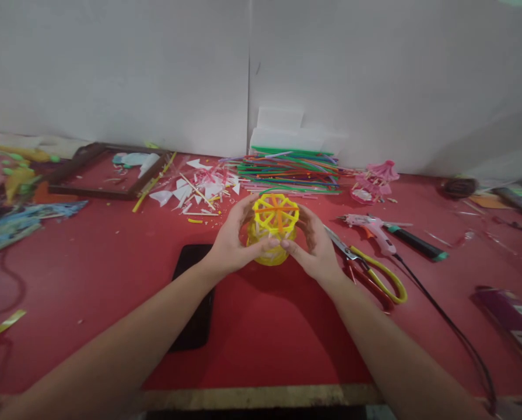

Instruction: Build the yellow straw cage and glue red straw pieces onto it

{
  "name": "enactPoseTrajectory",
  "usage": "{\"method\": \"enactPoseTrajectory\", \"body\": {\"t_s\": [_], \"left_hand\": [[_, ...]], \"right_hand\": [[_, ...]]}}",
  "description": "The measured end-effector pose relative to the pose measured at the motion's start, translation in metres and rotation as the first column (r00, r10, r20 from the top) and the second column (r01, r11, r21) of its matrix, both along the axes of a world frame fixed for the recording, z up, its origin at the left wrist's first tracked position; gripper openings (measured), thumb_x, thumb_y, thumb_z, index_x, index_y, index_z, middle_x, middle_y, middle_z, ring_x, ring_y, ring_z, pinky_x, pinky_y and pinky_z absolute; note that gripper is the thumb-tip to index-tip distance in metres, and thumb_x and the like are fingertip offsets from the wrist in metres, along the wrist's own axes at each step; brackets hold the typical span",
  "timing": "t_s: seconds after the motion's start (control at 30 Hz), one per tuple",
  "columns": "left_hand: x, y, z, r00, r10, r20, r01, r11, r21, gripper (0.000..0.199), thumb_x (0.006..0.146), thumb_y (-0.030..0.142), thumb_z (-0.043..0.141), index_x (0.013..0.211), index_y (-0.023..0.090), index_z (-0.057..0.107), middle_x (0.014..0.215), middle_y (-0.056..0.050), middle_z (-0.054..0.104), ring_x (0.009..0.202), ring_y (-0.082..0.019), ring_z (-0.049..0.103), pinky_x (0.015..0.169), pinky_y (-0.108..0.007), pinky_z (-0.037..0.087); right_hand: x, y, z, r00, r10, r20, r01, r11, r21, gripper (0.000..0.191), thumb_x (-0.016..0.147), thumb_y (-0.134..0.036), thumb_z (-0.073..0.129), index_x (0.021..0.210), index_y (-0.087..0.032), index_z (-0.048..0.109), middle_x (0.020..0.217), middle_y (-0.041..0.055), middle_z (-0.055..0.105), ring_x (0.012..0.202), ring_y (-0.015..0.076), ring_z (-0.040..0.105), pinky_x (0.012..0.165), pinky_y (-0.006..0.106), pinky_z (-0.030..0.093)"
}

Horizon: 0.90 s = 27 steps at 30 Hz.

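Observation:
Between both hands is a small yellow openwork basket (273, 230), with a spoked round face turned up and an orange cross over the spokes. My left hand (239, 236) grips its left side, the thumb lying across the front. On the other side my right hand (312, 242) is closed around it, its thumb nearly meeting the left one. The fingers behind the basket are partly hidden. A black phone (194, 300) lies flat under my left wrist. Scissors (370, 265) with yellow and red handles rest just right of my right hand.
A pink glue gun (370, 227) with a trailing cord (449, 324) and a green-black cutter (418, 242) lie right. Behind are coloured sticks (291, 174), white scraps (186, 191) and a pink craft piece (375, 181). A dark frame (97, 189) lies back left.

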<state>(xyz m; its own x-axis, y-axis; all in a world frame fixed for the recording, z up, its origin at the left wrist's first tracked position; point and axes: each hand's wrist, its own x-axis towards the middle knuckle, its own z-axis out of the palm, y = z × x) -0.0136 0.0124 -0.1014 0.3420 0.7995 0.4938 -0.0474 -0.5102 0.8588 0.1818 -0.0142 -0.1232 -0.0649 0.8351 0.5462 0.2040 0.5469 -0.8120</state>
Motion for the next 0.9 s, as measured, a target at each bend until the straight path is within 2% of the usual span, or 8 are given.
{"method": "enactPoseTrajectory", "body": {"t_s": [0.17,0.23,0.37,0.53,0.63,0.77,0.9], "left_hand": [[-0.002,0.006,-0.008,0.999,0.049,-0.011,-0.048,0.997,0.068,0.077,0.074,0.035,0.078,0.139,0.025,0.038,0.141,-0.015,0.048,0.129,-0.031,0.049,0.109,-0.049,0.041],[-0.004,0.006,-0.009,0.996,0.085,0.012,-0.086,0.991,0.103,0.072,0.077,0.04,0.074,0.139,0.026,0.039,0.138,-0.014,0.05,0.123,-0.029,0.053,0.104,-0.047,0.044],[-0.006,0.004,-0.006,0.986,0.145,0.086,-0.155,0.981,0.12,0.062,0.088,0.051,0.056,0.142,0.026,0.037,0.137,-0.015,0.05,0.116,-0.026,0.056,0.098,-0.047,0.048],[-0.005,0.002,-0.004,0.991,0.019,0.134,-0.029,0.997,0.071,0.048,0.096,0.045,0.044,0.14,0.026,0.045,0.146,-0.013,0.049,0.134,-0.028,0.046,0.112,-0.049,0.037],[-0.003,0.002,-0.004,0.995,-0.046,0.091,0.039,0.996,0.082,0.051,0.093,0.039,0.054,0.142,0.026,0.044,0.145,-0.012,0.051,0.133,-0.028,0.048,0.112,-0.048,0.039],[-0.002,0.002,-0.006,1.0,0.014,0.023,-0.016,0.995,0.096,0.071,0.078,0.029,0.074,0.141,0.025,0.043,0.142,-0.013,0.053,0.129,-0.028,0.054,0.106,-0.044,0.046],[-0.001,0.003,-0.008,0.999,0.034,0.006,-0.035,0.997,0.062,0.076,0.073,0.03,0.079,0.14,0.022,0.045,0.141,-0.015,0.055,0.127,-0.03,0.055,0.106,-0.044,0.047]], "right_hand": [[0.0,-0.001,-0.003,0.992,-0.118,0.03,0.118,0.993,0.009,0.045,0.086,-0.034,0.067,0.128,-0.028,0.052,0.132,0.0102,0.055,0.122,0.0263,0.055,0.105,0.05,0.046],[-0.001,-0.003,-0.001,0.991,-0.134,0.026,0.134,0.991,0.016,0.045,0.088,-0.035,0.065,0.13,-0.029,0.05,0.133,0.0099,0.054,0.123,0.0266,0.055,0.105,0.051,0.046],[-0.003,-0.007,0.004,0.997,-0.065,0.048,0.063,0.997,0.04,0.056,0.088,-0.038,0.063,0.14,-0.03,0.043,0.141,0.0096,0.051,0.13,0.0284,0.049,0.109,0.053,0.041],[-0.01,-0.008,0.004,0.997,-0.068,0.044,0.066,0.997,0.031,0.06,0.085,-0.038,0.067,0.14,-0.029,0.043,0.138,0.0096,0.052,0.129,0.0286,0.05,0.108,0.05,0.042],[-0.012,-0.009,0.005,0.993,-0.113,0.039,0.113,0.994,-0.006,0.055,0.085,-0.038,0.068,0.135,-0.028,0.048,0.131,0.0099,0.057,0.121,0.0281,0.055,0.104,0.049,0.045],[-0.014,-0.011,0.008,0.992,-0.126,0.026,0.127,0.992,-0.026,0.05,0.082,-0.036,0.071,0.128,-0.027,0.052,0.123,0.0091,0.06,0.115,0.0272,0.058,0.101,0.048,0.047],[-0.015,-0.013,0.007,0.994,-0.105,-0.016,0.104,0.992,-0.065,0.047,0.082,-0.034,0.072,0.125,-0.026,0.053,0.123,0.0091,0.06,0.115,0.0269,0.059,0.103,0.049,0.047]]}}
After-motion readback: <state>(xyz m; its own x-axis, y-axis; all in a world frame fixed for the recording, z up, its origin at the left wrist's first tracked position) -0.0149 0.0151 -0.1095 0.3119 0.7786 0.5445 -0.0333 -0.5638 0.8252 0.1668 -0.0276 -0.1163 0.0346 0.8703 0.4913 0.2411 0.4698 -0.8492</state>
